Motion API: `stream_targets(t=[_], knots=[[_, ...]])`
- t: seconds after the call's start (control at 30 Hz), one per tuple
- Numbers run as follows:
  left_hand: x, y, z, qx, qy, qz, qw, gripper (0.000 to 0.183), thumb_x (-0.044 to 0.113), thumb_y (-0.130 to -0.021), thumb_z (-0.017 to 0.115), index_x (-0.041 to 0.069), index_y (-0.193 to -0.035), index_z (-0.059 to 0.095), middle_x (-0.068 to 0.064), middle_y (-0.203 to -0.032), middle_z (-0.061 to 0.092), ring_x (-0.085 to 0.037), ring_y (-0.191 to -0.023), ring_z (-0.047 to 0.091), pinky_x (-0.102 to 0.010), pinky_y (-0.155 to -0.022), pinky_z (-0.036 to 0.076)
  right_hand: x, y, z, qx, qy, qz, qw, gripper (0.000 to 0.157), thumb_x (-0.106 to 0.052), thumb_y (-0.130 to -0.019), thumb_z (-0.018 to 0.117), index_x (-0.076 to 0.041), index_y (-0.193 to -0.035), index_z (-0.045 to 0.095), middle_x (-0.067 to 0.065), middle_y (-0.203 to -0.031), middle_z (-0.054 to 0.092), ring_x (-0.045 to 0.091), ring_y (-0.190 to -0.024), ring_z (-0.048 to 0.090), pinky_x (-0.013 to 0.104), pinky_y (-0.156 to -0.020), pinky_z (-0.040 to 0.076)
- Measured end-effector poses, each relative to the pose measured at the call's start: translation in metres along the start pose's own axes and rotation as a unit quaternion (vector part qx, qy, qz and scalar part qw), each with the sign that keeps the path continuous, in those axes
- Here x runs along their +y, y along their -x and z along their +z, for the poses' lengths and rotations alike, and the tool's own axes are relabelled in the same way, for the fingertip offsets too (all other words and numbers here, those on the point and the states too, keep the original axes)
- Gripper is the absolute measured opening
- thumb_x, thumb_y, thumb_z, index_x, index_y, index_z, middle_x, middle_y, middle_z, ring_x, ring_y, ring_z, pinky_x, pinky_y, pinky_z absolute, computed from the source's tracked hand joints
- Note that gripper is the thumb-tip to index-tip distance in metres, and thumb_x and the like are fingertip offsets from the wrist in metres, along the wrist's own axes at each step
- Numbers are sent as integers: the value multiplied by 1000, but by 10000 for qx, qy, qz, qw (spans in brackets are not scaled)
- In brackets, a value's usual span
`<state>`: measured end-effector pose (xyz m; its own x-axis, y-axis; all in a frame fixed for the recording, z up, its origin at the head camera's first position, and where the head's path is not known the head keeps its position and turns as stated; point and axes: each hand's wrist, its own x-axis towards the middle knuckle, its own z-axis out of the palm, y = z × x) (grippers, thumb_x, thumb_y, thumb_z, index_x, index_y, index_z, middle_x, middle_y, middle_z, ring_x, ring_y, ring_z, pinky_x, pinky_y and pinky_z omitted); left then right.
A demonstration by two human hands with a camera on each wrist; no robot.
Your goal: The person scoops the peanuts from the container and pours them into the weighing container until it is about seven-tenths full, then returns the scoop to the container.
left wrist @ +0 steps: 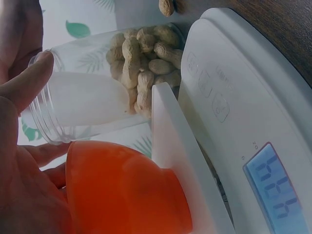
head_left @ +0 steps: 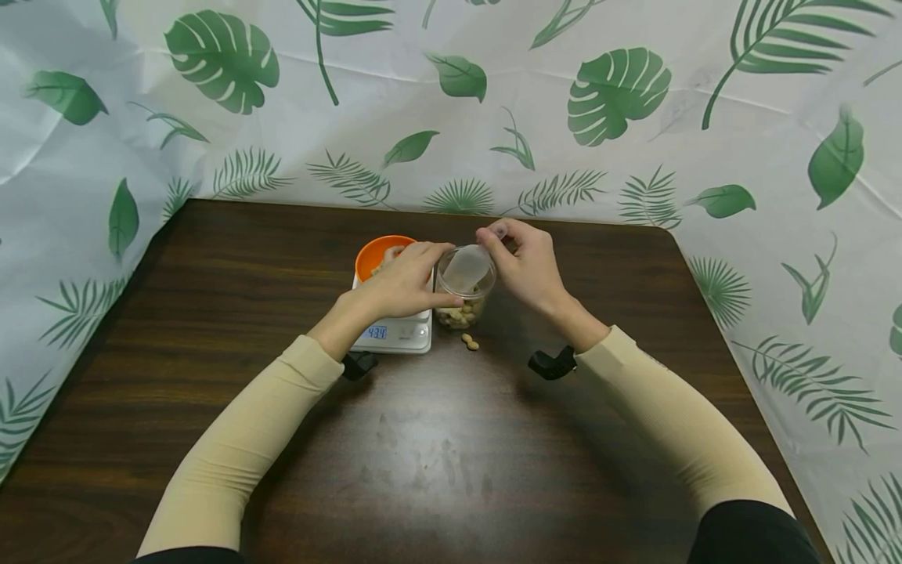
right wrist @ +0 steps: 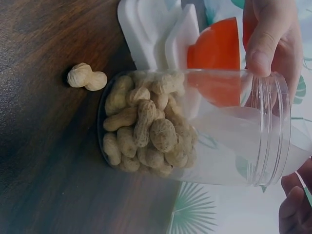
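A clear plastic jar [right wrist: 209, 127] stands upright on the table, its lower part filled with peanuts [right wrist: 151, 126]. My left hand [head_left: 402, 282] holds the jar near its rim, thumb on the near side and fingers toward the back. A translucent white scoop [head_left: 468, 268] dips into the jar's mouth, its end near the peanuts in the left wrist view. My right hand [head_left: 524, 262] pinches the scoop's handle above the rim. Left of the jar, an orange bowl [left wrist: 122, 190] with some peanuts sits on a white kitchen scale [head_left: 416, 335], partly hidden by my left hand.
One loose peanut [head_left: 470, 341] lies on the dark wooden table [head_left: 437, 470] in front of the jar. The scale's lit display [head_left: 377, 333] seems to read 43.4. A leaf-patterned sheet [head_left: 507, 94] hangs behind the table.
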<state>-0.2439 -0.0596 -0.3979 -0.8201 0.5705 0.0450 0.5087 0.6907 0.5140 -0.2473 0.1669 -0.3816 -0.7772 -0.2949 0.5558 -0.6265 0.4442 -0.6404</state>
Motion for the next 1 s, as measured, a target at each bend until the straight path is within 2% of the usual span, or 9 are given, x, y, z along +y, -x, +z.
stream_targets(t=[0.37, 0.6, 0.8, 1.0], knots=[[1, 1, 0, 8, 9, 40, 10000, 87, 56, -91, 73, 11, -157, 39, -9, -154, 45, -27, -141, 39, -65, -113, 18, 4, 4, 2, -343, 14, 215, 9992, 22, -17, -105, 63, -2, -91, 72, 10, -99, 73, 31, -69, 66, 26, -60, 49], [1, 1, -2, -58, -65, 22, 10000, 90, 62, -90, 70, 11, -158, 38, -9, -156, 43, -27, -144, 36, -64, -113, 19, 4, 5, 4, -413, 172, 387, 9983, 27, -22, -106, 61, -5, -87, 71, 10, -76, 67, 19, -56, 52, 28, -52, 39], [0, 2, -2, -60, 2, 45, 10000, 90, 60, -91, 71, 10, -158, 38, -9, -156, 44, -28, -143, 38, -65, -112, 20, 2, 5, 6, -392, 213, 328, 9985, 28, -23, -105, 62, -6, -86, 73, 6, -74, 68, 16, -55, 52, 28, -50, 38], [0, 2, -2, -22, 51, 96, 9999, 89, 59, -90, 72, 9, -157, 39, -9, -152, 48, -26, -139, 42, -63, -112, 21, 2, 6, 5, -368, 171, 410, 9983, 28, -24, -106, 62, -7, -86, 73, 13, -70, 65, 18, -53, 46, 29, -50, 35]])
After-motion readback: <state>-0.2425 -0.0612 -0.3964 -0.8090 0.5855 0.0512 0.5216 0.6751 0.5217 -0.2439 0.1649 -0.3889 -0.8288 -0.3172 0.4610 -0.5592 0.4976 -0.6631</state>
